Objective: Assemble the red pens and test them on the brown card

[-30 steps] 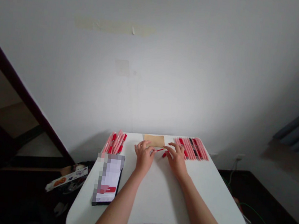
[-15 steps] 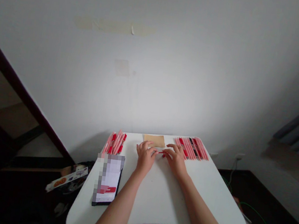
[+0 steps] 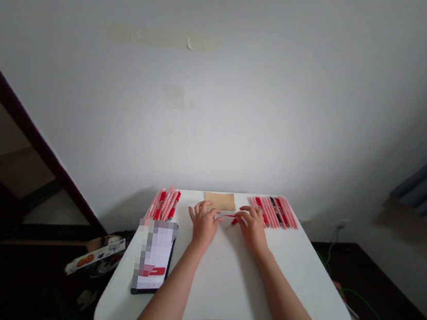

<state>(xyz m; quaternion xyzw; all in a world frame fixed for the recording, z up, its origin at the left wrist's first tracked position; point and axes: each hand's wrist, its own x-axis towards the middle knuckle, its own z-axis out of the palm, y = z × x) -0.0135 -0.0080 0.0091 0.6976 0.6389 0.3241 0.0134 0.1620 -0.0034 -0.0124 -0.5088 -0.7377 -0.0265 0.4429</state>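
Note:
Over the middle of the white table, a thin red pen refill (image 3: pixel 229 215) stretches level between my two hands. My left hand (image 3: pixel 203 224) pinches at its left end with thumb and forefinger, the other fingers lifted and spread. At the other end, my right hand (image 3: pixel 253 231) has its thumb and fingertips closed on the refill. A small red piece, perhaps a pen cap (image 3: pixel 234 222), shows just under the right fingertips; whether it is held or lies on the table I cannot tell. Fingers cover both ends of the refill.
A loose pile of pink and red pens (image 3: pixel 164 205) lies at the back left, with a tablet or phone (image 3: pixel 155 256) in front. Pink, red and black pens (image 3: pixel 275 212) lie in a row at the back right. A tan paper pad (image 3: pixel 221 200) sits behind my hands on the table (image 3: pixel 229 286).
My left hand has shifted slightly left, so more of the thin red refill shows between the hands. My right hand has barely moved.

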